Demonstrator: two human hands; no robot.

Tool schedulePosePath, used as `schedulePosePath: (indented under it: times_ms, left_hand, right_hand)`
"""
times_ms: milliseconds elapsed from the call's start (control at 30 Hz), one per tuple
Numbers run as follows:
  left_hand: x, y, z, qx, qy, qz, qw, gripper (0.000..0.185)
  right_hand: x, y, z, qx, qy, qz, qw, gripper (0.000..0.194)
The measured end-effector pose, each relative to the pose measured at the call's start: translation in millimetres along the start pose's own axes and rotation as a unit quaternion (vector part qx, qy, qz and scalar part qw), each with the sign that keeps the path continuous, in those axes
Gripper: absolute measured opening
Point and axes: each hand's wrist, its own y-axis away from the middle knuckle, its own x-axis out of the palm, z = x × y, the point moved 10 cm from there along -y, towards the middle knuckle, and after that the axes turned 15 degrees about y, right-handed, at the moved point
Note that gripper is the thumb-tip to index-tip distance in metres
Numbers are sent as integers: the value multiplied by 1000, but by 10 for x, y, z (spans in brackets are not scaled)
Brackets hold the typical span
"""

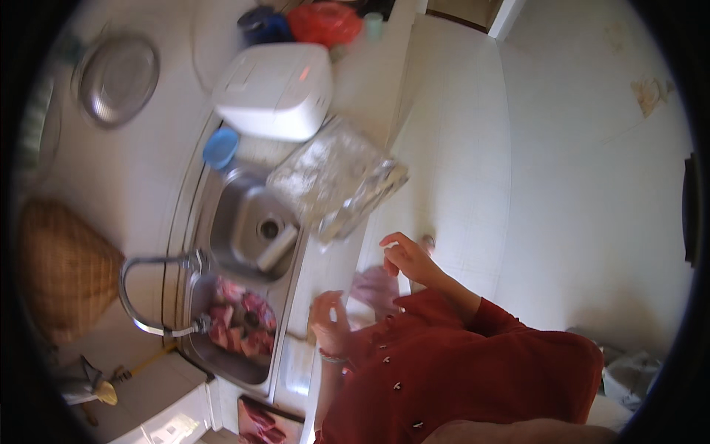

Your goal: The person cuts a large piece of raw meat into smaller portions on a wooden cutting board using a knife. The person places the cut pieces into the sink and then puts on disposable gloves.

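Note:
My left hand (331,321), with a bracelet at the wrist, is raised by the counter edge beside the sink. Its fingers are bent and apart, holding nothing. Out over the floor is my right hand (407,259), fingers loosely curled with a gap between them, also bare. Pieces of raw meat (244,319) lie in the nearer basin of the steel double sink (285,311), below the curved faucet (126,294). In the other basin, a pale oblong object (277,248) rests near the drain. More raw meat (265,426) sits on a cutting board (248,430) at the bottom.
A clear plastic package (341,177) overlaps the counter edge. Behind it stand a white rice cooker (272,91) and a blue bowl (221,148). A woven basket (66,272) and a metal dish (119,80) are against the wall. A red plastic bag (324,23) lies farther along.

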Motion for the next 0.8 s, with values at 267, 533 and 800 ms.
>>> schedulePosePath:
  times_ms: [267,533,800]
  left_hand:
    - [3332,-1373,-587,-170,367,167,899,15]
    - [5061,-2798,-950,-185,358,217,889,20]
    - [6643,-5059,-757,-117,271,214,931,13]
  right_hand:
    - [-3238,130,20,19,-9,-212,977,18]
    - [-4334,-657,6,69,-63,-146,985,23]
    - [-6912,-2303,205,81,-51,-263,960,27]
